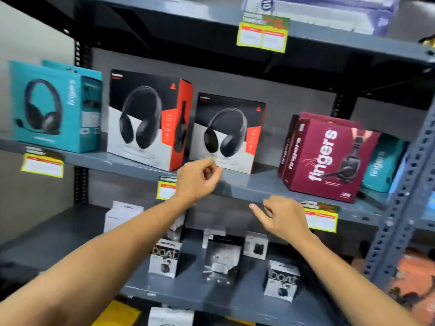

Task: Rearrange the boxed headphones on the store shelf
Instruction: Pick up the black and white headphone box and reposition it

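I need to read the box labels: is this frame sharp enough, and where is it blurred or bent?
Head view: motion blur overall; the maroon box still reads "fingers", small print on the teal box and price tags is smeared; wide-angle lens tilts the shelf lines.

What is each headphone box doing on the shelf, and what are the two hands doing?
teal box: upright, far left.
left black-and-red box: upright, angled.
right black-and-red box: upright, set further back.
maroon box: tilted, leaning.
far-right teal box: mostly hidden behind the maroon one.
left hand: curled, empty, near the shelf edge.
right hand: empty, fingers loosely bent.
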